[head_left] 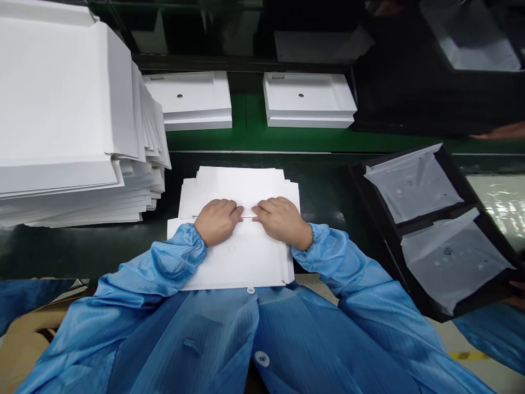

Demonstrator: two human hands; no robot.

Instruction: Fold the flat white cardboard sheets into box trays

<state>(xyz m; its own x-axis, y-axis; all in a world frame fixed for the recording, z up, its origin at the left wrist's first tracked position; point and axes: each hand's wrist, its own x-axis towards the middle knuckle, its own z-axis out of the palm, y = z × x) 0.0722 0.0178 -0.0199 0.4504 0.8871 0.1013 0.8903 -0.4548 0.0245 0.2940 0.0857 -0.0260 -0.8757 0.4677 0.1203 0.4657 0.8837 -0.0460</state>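
Observation:
A white cardboard box blank [258, 254] lies in front of me, its near edge against my blue smock. A crease or edge runs across its middle. My left hand [219, 221] is closed, with curled fingers pressed on the card at this line. From the other side my right hand [282, 221] grips the same line, its fingertips a short gap from the left ones. The thumbs are mostly hidden. Beyond my hands the far flap [240, 183] lies flat, with stepped corners. A small round mark shows on the near panel.
At left rises a tall, uneven stack of white blanks [53, 93]. Two white box trays [192, 96] [309, 93], each with a small hole, sit on the green strip behind. On the right is a black tray [426, 219] with translucent bags; another person's hand [502, 131] shows there.

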